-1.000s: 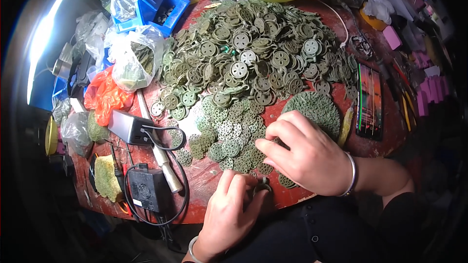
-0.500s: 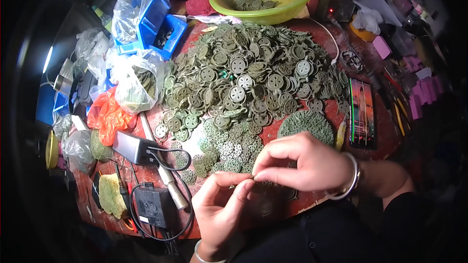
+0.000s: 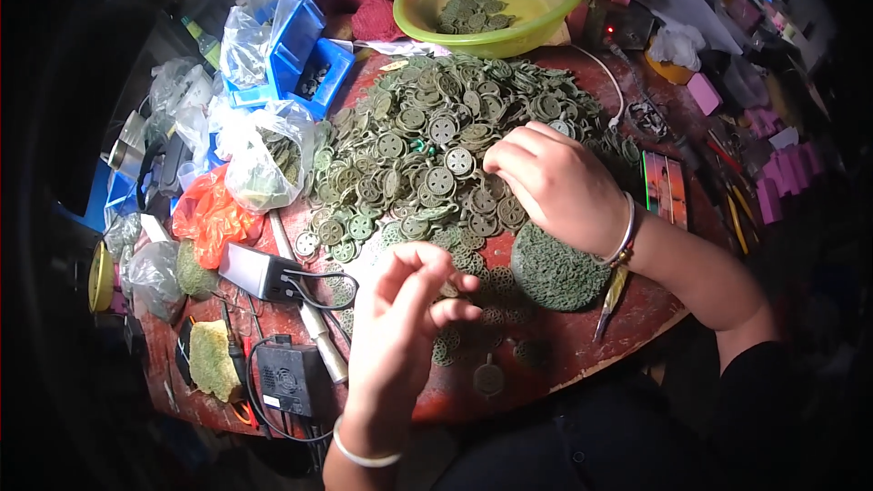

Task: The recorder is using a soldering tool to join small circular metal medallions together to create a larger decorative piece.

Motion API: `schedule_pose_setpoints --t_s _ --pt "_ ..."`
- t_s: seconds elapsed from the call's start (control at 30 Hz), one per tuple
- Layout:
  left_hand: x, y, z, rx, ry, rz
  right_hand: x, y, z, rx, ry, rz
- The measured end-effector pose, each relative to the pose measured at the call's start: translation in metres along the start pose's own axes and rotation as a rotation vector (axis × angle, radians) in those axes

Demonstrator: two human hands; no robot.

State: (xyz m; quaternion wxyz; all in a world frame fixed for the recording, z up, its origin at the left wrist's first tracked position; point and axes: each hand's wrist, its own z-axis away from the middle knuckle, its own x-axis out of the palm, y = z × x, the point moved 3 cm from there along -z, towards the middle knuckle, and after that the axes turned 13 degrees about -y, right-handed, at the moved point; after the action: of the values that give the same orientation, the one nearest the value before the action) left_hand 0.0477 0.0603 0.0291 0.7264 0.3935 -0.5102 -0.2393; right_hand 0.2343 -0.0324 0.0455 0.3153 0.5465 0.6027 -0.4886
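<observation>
My left hand [image 3: 400, 309] is raised over the near part of the table, fingers curled. A small brownish piece [image 3: 448, 289] shows between its fingertips, too little of it to name. My right hand [image 3: 564, 186] reaches to the right side of a heap of green-grey round metal pendants [image 3: 391, 145], with fingers bent down together; what they pinch, if anything, is hidden. Flat openwork discs [image 3: 498, 282] lie between the hands and the near edge. One pendant with a loop [image 3: 488, 378] lies by itself there. A rough green round pad [image 3: 556, 273] sits below my right wrist.
A yellow-green basin [image 3: 555, 23] with pendants stands at the back. Blue bins [image 3: 296, 36] and plastic bags [image 3: 268, 159] crowd the left, above a black power box [image 3: 289, 377] with cables. A phone [image 3: 667, 189] and a pointed yellow tool [image 3: 614, 300] lie right.
My hands have parted. The right has moved up and away to the heap; the left has lifted and turned upward. The lone looped pendant and the green pad show more fully.
</observation>
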Motion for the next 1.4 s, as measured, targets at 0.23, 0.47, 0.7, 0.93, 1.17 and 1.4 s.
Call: schedule_pose_setpoints --t_s 0.23,0.47,0.7,0.93,1.17,1.4 --pt "0.01 -0.007 -0.036 -0.03 -0.009 -0.237 0.006 0.004 -0.007 -0.162 -0.154 0.247" --pt "0.009 -0.015 -0.034 0.132 0.065 -0.378 0.005 0.01 -0.002 -0.189 -0.119 0.164" --pt "0.007 -0.019 -0.033 0.136 0.097 -0.432 -0.013 0.006 -0.008 -0.136 -0.138 0.141" --pt "0.016 -0.025 -0.027 0.116 0.023 -0.626 -0.011 -0.027 0.058 0.213 0.0 -0.844" --pt "0.029 -0.031 -0.019 -0.021 -0.144 -0.222 -0.047 0.008 0.17 0.462 0.218 0.103" --pt "0.025 -0.037 -0.021 -0.008 -0.16 -0.31 -0.074 0.005 0.178 0.395 0.121 0.256"
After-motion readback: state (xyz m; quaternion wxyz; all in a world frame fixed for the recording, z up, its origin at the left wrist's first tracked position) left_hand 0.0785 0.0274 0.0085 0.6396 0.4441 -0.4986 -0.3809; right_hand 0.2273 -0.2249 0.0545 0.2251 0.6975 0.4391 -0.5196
